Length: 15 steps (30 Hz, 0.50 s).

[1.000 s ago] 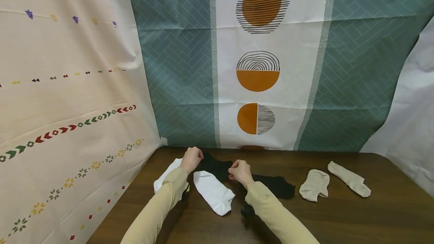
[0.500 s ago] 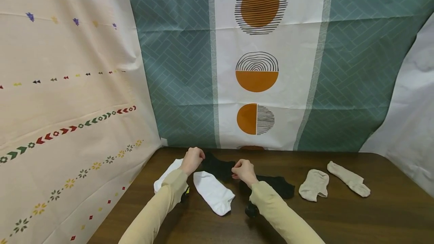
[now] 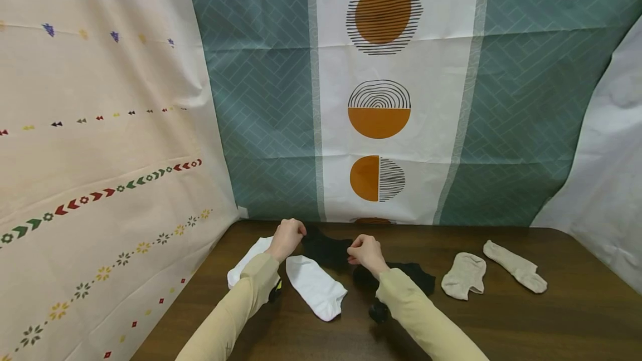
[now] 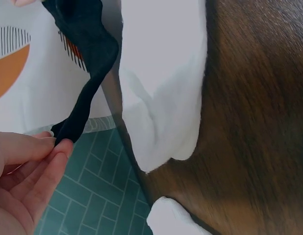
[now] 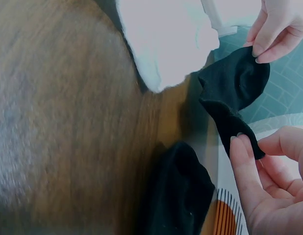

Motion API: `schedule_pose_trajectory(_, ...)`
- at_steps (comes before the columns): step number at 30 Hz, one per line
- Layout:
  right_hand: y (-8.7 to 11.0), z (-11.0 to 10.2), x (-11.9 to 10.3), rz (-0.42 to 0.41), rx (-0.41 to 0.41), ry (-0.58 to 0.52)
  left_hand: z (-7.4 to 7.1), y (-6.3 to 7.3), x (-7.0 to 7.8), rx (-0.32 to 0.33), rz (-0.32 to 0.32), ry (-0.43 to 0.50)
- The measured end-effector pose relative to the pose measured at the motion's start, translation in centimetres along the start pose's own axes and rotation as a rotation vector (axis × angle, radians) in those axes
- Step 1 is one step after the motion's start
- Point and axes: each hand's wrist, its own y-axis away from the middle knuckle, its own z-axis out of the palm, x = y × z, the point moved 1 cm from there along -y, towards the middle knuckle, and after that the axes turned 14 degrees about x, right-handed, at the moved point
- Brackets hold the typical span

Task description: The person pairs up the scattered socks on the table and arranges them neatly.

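A black ankle sock (image 3: 327, 249) is stretched between my two hands, above the back of the table. My left hand (image 3: 287, 237) pinches one end between thumb and fingers, which shows closely in the left wrist view. The other end is gripped by the thumb and fingertips of my right hand (image 5: 274, 176). Below the right forearm lies a second black sock (image 3: 415, 276), partly covered by the sleeve. One white sock (image 3: 316, 289) rests flat between the forearms. Another white sock (image 3: 253, 255) lies farther left, partly behind the left wrist.
Two beige socks lie to the right: a wider beige sock (image 3: 465, 276) and a longer beige sock (image 3: 516, 267). The dark wooden table (image 3: 491, 322) ends at a patterned curtain (image 3: 271, 127) behind and a cream cloth (image 3: 100, 194) on the left.
Both hands have shifted a little to the right with the black sock. The right hand has moved more, so the hands are slightly farther apart. The other socks have stayed put.
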Motion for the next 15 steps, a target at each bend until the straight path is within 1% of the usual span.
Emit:
schedule_pose_trajectory(3, -0.2, -0.4, -0.1, 0.003, 0.006, -0.004, -0.1, 0.0, 0.2, 0.001, -0.005, -0.011)
schedule_pose_trajectory(9, -0.6, -1.3, -0.3, 0.008, 0.019, -0.025, -0.1, -0.1, 0.3, 0.009, -0.019, 0.006)
schedule_pose_trajectory(15, -0.9, -2.1, -0.3, 0.025, 0.035, -0.026, 0.0, -0.2, 0.6, -0.008, -0.044, 0.019)
